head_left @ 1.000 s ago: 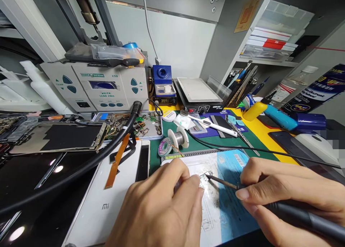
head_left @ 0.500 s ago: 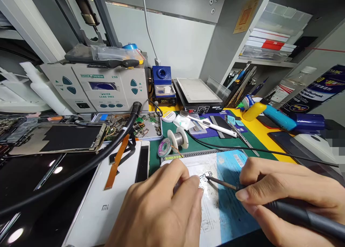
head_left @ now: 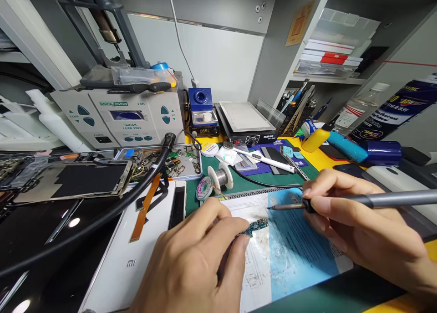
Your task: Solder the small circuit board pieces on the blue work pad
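Observation:
My left hand (head_left: 201, 253) is closed, its fingertips pinching a small blue-green circuit board (head_left: 255, 226) that rests on a white and blue work sheet (head_left: 293, 244). My right hand (head_left: 355, 222) grips a dark soldering iron (head_left: 344, 201) like a pen. The iron lies nearly level, its tip pointing left just above and to the right of the board, not touching it. A solder spool (head_left: 221, 176) and a flat solder-wick reel (head_left: 204, 187) sit just beyond the sheet.
A grey hot-air station (head_left: 126, 117) with its black hose (head_left: 102, 212), a blue soldering station (head_left: 202, 110) and a hot plate (head_left: 246, 117) line the back. Phone parts and a white phone back (head_left: 133, 253) lie left. A toothbrush (head_left: 259, 156), bottles and tubes stand right.
My right hand has lifted the iron off the board and swung its handle up to nearly level. The board now shows in my left fingertips. The view has shifted slightly.

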Demonstrator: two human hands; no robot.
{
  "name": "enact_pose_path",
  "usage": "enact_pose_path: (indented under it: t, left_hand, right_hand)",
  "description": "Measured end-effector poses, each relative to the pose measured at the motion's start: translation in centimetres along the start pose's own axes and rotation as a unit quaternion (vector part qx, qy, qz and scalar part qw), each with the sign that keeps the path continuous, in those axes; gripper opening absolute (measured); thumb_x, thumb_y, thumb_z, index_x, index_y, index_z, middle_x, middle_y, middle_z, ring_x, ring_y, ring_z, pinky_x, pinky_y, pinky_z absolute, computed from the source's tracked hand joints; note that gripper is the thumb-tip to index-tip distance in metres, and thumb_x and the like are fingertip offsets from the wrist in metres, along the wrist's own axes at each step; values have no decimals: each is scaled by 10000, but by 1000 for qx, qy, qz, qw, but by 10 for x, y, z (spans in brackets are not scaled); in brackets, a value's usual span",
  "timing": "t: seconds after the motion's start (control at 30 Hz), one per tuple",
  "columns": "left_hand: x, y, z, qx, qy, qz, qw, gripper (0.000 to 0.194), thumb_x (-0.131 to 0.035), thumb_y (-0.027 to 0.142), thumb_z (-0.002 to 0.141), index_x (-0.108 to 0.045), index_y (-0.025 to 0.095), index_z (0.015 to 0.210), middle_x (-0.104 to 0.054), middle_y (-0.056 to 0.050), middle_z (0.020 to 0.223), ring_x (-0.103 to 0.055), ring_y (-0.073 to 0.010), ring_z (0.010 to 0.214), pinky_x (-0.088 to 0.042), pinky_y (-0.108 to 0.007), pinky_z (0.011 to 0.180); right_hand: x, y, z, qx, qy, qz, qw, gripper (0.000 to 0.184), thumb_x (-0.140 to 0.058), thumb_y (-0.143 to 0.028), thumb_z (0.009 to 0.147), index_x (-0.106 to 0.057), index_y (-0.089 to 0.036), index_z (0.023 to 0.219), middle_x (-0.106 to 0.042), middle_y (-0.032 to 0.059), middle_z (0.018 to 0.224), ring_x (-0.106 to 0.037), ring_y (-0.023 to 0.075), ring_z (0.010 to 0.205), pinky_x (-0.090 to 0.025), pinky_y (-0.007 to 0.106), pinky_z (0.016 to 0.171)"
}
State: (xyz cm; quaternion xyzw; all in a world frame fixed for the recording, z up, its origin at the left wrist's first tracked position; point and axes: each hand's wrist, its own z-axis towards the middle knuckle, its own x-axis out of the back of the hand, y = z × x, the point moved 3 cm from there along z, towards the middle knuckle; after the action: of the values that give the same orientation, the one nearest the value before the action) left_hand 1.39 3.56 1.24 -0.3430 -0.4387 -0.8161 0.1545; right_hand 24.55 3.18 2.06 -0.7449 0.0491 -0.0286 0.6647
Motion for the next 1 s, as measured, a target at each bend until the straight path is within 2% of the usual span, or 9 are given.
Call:
enact_pose_path:
  t: [0.13, 0.3, 0.47, 0.6, 0.7, 0.8, 0.83, 0.9, 1.0]
  left_hand:
    - [-1, -2, -1, 7, 0, -19, 1000, 164, -569, 173, 927, -695, 270, 970, -584, 3, 856, -582, -126, 678, -481, -255, 627]
    - [0, -1, -1, -11, -3, -27, 1000, 174, -556, 188, 943, -714, 245, 989, -593, -12, 876, -578, -129, 708, -481, -261, 646]
    - [6, 8, -1, 18, -26, -23, 999, 253, -549, 217, 942, -720, 235, 1127, -640, -32, 965, -613, -135, 762, -511, -260, 720]
    - [23, 10, 8, 29, 6, 27, 999, 264, -537, 272, 937, -734, 196, 1096, -636, -38, 913, -520, -124, 638, -466, -273, 635]
    - [46, 1, 24, 102, 44, 83, 990, 282, -515, 312, 952, -730, 193, 1091, -640, -30, 905, -501, -132, 641, -457, -290, 649]
    - [63, -10, 44, 140, 6, 110, 984, 238, -568, 305, 944, -729, 168, 1054, -661, -18, 821, -585, -164, 717, -501, -316, 728]
    - [65, -13, 51, 152, -16, 115, 982, 225, -587, 311, 948, -721, 163, 1051, -681, -24, 875, -623, -178, 787, -523, -332, 774]
    - [66, -19, 66, 178, -61, 123, 974, 270, -628, 360, 953, -665, 146, 1112, -681, -59, 1090, -662, -208, 935, -562, -390, 824]
    - [60, -26, 89, 235, -109, 128, 957, 351, -633, 377, 951, -625, 155, 1223, -642, -77, 1230, -656, -260, 1044, -578, -432, 864]
  right_hand:
    - [-2, -2, 4, 5, -5, 40, 999, 174, -806, -314, 740, -660, -221, 722, -465, -55, 450, -364, 68, 334, -216, 154, 313]
    - [-4, -2, 11, 14, -22, 40, 999, 260, -749, -347, 818, -608, -198, 658, -454, -53, 465, -321, 46, 330, -182, 154, 318]
    - [-4, -2, 18, 22, -22, 104, 994, 265, -763, -310, 784, -582, -185, 636, -414, -76, 489, -278, 32, 353, -174, 156, 322]
    - [-5, -2, 20, 23, -17, 132, 991, 261, -753, -286, 755, -545, -185, 634, -422, -83, 487, -291, 25, 345, -159, 154, 324]
    - [-5, -4, 23, 37, -13, 134, 990, 236, -722, -262, 773, -535, -182, 653, -457, -80, 493, -320, 21, 330, -170, 154, 324]
    - [-5, -3, 27, 43, -7, 125, 991, 221, -690, -243, 833, -526, -182, 698, -484, -84, 519, -346, 22, 322, -166, 150, 317]
    - [-4, -3, 29, 45, -4, 119, 992, 219, -678, -236, 861, -526, -180, 714, -486, -87, 530, -348, 23, 325, -162, 149, 313]
    - [-4, -1, 32, 44, 1, 105, 993, 187, -653, -239, 926, -565, -163, 779, -502, -89, 571, -363, 26, 349, -220, 144, 316]
    - [-4, 2, 34, 32, 3, 85, 996, 173, -624, -304, 983, -644, -139, 1029, -652, -11, 830, -589, 84, 565, -502, 207, 485]
